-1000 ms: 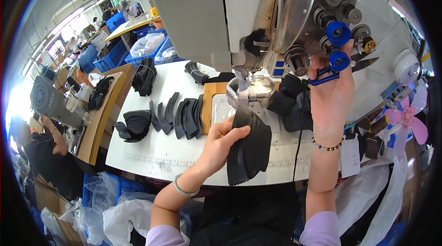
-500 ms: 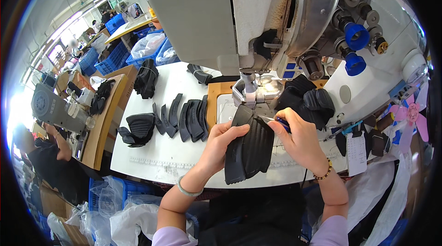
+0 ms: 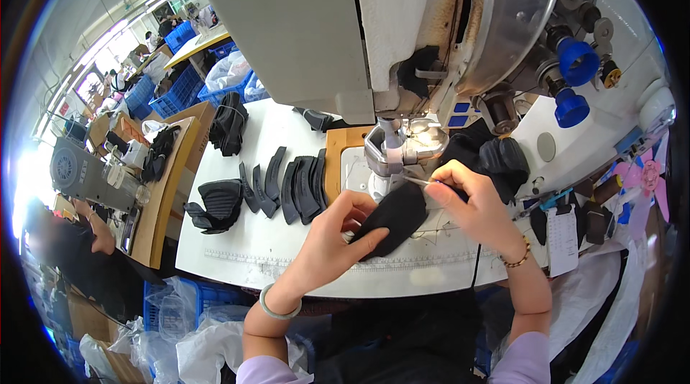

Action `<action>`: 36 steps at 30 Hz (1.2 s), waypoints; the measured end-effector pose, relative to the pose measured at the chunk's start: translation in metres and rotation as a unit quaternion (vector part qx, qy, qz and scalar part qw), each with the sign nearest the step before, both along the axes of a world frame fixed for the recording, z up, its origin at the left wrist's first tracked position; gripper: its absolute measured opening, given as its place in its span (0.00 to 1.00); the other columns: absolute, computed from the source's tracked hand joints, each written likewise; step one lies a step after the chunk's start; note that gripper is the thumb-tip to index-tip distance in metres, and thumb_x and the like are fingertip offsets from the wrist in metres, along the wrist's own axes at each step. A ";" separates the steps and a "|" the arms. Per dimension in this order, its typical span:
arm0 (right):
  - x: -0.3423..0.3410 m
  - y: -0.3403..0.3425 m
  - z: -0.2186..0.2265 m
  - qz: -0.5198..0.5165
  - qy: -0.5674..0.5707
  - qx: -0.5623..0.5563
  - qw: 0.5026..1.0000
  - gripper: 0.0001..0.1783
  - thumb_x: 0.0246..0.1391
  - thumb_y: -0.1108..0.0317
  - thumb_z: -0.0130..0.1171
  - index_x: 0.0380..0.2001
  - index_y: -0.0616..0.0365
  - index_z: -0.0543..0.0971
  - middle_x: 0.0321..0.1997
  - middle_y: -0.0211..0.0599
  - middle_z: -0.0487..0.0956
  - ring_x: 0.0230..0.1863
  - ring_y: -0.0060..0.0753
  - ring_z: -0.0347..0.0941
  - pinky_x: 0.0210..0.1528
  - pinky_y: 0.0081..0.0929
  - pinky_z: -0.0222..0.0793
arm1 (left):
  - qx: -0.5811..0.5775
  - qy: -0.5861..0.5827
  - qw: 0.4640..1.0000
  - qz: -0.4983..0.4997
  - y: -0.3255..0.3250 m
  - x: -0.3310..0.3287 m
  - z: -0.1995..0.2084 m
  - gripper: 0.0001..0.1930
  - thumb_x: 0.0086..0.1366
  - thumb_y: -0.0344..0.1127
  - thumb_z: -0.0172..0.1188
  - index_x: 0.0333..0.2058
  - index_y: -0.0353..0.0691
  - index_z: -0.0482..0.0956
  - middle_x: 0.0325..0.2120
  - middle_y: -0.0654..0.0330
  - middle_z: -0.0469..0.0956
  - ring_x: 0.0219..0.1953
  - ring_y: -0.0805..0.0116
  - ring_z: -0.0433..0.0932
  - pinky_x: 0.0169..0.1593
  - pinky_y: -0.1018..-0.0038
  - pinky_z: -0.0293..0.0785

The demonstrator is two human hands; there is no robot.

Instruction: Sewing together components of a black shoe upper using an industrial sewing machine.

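My left hand (image 3: pixel 334 240) pinches a black fabric piece (image 3: pixel 397 222) by its near left edge, fingers curled behind and thumb on top. Its smooth, plain face is up, and its far end lies just in front of the sewing machine's needle area (image 3: pixel 388 154). In my right hand (image 3: pixel 478 204), closed around its dark handle, is a slim tool with a thin metal tip (image 3: pixel 416 180). That tip reaches left, by the far edge of the fabric piece; whether it touches is unclear. The tool's exact kind is hidden by my fingers.
Curved black strips (image 3: pixel 291 186) lie in rows on the white table (image 3: pixel 251 240), left of the machine. Ribbed black pieces (image 3: pixel 219 200) and a tied black bundle (image 3: pixel 228 125) sit farther left. More black pieces (image 3: pixel 503 161) are heaped right of the needle. Another person (image 3: pixel 86 247) works at far left.
The fabric piece has turned over from its ribbed face to its smooth face. My left hand has shifted its grip on it. My right hand keeps the tool, moved slightly right.
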State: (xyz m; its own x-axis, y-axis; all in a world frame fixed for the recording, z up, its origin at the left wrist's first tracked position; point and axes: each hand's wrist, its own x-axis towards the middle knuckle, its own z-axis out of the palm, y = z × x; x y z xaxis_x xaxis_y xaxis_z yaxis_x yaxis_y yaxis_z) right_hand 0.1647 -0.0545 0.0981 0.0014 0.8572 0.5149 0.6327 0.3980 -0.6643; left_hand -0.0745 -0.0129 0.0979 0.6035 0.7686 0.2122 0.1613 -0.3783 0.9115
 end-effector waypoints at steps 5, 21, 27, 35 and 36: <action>0.014 -0.002 0.018 0.123 0.284 -0.341 0.888 0.11 0.66 0.58 0.53 0.37 0.54 0.70 0.21 0.19 0.64 0.20 0.07 0.51 0.19 0.11 0.44 | 0.382 0.077 0.920 0.029 -0.001 -0.011 0.007 0.16 0.56 0.23 0.65 0.44 0.41 0.79 0.36 0.59 0.75 0.33 0.61 0.77 0.35 0.69 0.75; 0.015 -0.004 0.001 0.083 0.168 -0.144 0.972 0.23 0.52 0.57 0.70 0.30 0.53 0.65 0.17 0.17 0.63 0.20 0.09 0.53 0.22 0.14 0.48 | -0.001 -0.190 0.974 -0.122 0.019 -0.036 -0.008 0.20 0.56 0.17 0.66 0.47 0.37 0.73 0.39 0.57 0.78 0.44 0.69 0.77 0.47 0.74 0.75; 0.033 0.030 -0.007 -0.022 0.075 -0.027 0.997 0.31 0.42 0.59 0.78 0.39 0.56 0.66 0.32 0.27 0.67 0.28 0.17 0.61 0.32 0.18 0.60 | -0.385 -0.104 0.917 -0.016 0.011 -0.032 -0.056 0.24 0.62 0.24 0.63 0.55 0.38 0.67 0.41 0.58 0.77 0.43 0.75 0.76 0.47 0.80 0.73; 0.020 0.049 -0.028 0.106 0.189 -0.049 0.975 0.36 0.45 0.62 0.75 0.54 0.65 0.70 0.34 0.29 0.78 0.39 0.23 0.75 0.44 0.23 0.71 | -0.153 0.011 0.985 0.083 0.030 -0.038 -0.059 0.23 0.62 0.26 0.65 0.54 0.32 0.68 0.35 0.57 0.78 0.39 0.77 0.77 0.39 0.83 0.72; 0.020 0.045 -0.029 0.101 0.348 -0.083 0.928 0.26 0.48 0.66 0.72 0.48 0.61 0.72 0.32 0.27 0.76 0.34 0.19 0.71 0.37 0.21 0.66 | -0.134 -0.013 0.987 0.093 0.034 -0.039 -0.056 0.20 0.61 0.26 0.66 0.51 0.31 0.71 0.34 0.57 0.78 0.36 0.79 0.76 0.36 0.83 0.71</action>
State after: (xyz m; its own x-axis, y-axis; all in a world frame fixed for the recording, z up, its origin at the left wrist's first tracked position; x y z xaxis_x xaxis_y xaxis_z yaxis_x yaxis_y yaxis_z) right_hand 0.1851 -0.0091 0.0686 0.1141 0.9436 0.3108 -0.0488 0.3178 -0.9469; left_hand -0.1134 0.0209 0.0415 0.4438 0.8961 0.0002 0.1800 -0.0893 0.9796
